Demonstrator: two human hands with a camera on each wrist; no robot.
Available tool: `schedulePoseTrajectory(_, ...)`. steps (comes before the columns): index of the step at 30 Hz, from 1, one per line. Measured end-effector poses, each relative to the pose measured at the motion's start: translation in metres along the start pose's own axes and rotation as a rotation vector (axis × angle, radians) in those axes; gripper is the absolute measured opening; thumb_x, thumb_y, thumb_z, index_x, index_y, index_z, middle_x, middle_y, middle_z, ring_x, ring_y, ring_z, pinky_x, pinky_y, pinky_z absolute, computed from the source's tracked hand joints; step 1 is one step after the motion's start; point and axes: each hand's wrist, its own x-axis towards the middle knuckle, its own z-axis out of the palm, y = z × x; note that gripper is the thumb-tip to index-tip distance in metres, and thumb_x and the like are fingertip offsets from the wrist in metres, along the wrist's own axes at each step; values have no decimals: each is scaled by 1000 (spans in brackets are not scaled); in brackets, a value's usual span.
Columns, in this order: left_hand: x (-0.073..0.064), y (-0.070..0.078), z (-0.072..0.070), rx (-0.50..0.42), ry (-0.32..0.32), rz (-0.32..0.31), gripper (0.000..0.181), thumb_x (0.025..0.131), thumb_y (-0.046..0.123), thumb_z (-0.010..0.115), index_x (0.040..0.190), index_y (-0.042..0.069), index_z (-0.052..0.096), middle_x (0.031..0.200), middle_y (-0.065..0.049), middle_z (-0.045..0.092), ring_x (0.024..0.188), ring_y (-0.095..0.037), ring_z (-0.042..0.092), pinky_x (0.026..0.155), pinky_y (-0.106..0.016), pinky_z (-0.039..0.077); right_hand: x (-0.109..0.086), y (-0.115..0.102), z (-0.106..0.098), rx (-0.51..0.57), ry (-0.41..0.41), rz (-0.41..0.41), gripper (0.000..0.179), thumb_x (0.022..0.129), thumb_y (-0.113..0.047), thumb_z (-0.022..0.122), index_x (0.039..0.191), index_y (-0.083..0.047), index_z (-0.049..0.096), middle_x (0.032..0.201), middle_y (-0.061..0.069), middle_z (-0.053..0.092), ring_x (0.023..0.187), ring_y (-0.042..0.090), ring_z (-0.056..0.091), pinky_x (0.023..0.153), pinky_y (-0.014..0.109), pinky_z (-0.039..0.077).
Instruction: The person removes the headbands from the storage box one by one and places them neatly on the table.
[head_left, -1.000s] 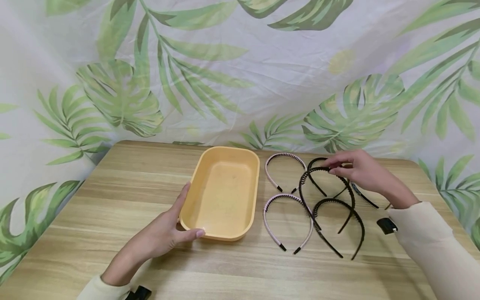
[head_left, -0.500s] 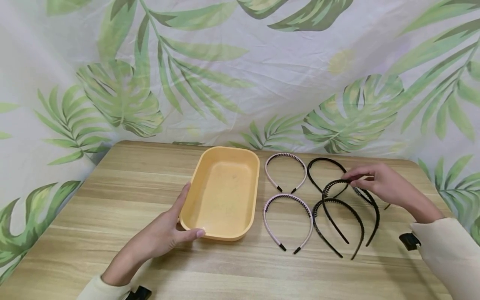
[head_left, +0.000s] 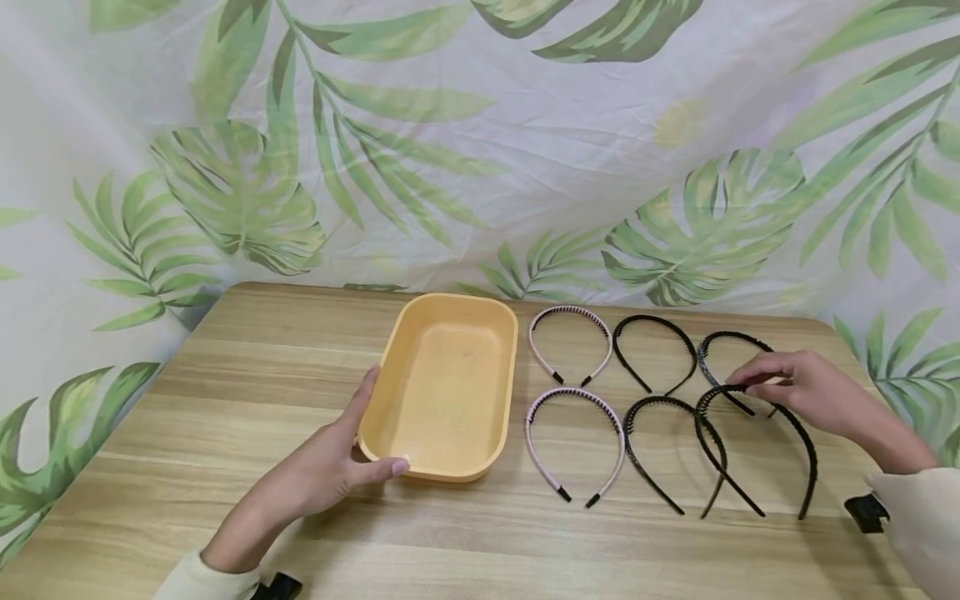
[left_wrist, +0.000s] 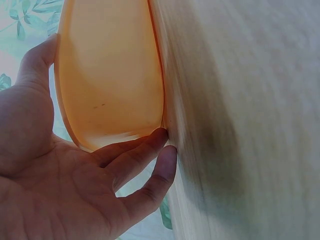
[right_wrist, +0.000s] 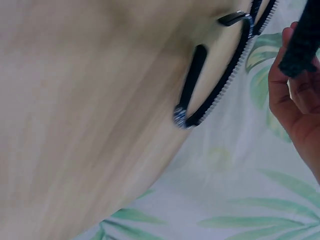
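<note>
My left hand (head_left: 322, 467) grips a yellow plastic tray (head_left: 378, 367) at its near left corner, the thumb over the rim. In the left wrist view, fingers (left_wrist: 135, 160) lie against the tray's outer side. My right hand (head_left: 806, 387) pinches a black toothed headband (head_left: 813, 462) at its top, tips pointing toward me. This headband overlaps, in the head view, a black headband (head_left: 671, 401) lying in the front row. Right behind the hand lies a black headband with a speckled side (head_left: 738, 336), partly hidden by the fingers.
A plain black headband (head_left: 654, 317) and a pale pink one (head_left: 570, 308) lie in the back row. Another pink headband (head_left: 573, 391) lies in front, between the tray and the black ones. Behind the wooden table (head_left: 247, 367) hangs a leaf-print cloth (head_left: 420, 183).
My right hand has carried the black headband rightward and toward me, uncovering the plain black headband and more of the speckled one. The left hand and tray have stayed put.
</note>
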Motion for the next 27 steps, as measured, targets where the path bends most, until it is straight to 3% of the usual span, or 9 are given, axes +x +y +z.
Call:
schedulePoseTrajectory(5, -1, 0, 0, -5, -2, 11, 123, 93, 34, 81, 168, 25, -16, 167, -32, 26, 123, -27, 65, 103, -39, 51, -13, 12, -1, 5, -9, 9, 24, 90, 12, 71, 101, -6, 80, 96, -14, 77, 81, -6, 66, 67, 18, 52)
schedulePoseTrajectory(10, 0, 0, 0, -5, -2, 6, 124, 93, 36, 81, 168, 26, -17, 167, -32, 27, 123, -27, 65, 102, -38, 51, -22, 23, 1, -31, 5, 23, 24, 88, 13, 72, 99, -6, 80, 91, -13, 76, 83, -11, 62, 67, 15, 50)
schedulePoseTrajectory(18, -1, 1, 0, 9, 2, -1, 124, 93, 37, 81, 168, 26, -17, 169, -31, 24, 125, -28, 64, 106, -42, 49, -31, 34, 6, -96, 15, 29, 28, 84, 13, 74, 96, -13, 79, 90, -9, 76, 83, -9, 59, 69, 15, 48)
schedulePoseTrajectory(27, 0, 0, 0, -30, -14, -11, 124, 93, 35, 82, 167, 28, -17, 169, -31, 23, 122, -27, 66, 97, -32, 53, -35, 41, 11, -90, 0, 48, 26, 85, 12, 75, 94, -12, 79, 90, -10, 74, 83, -10, 55, 69, 16, 46)
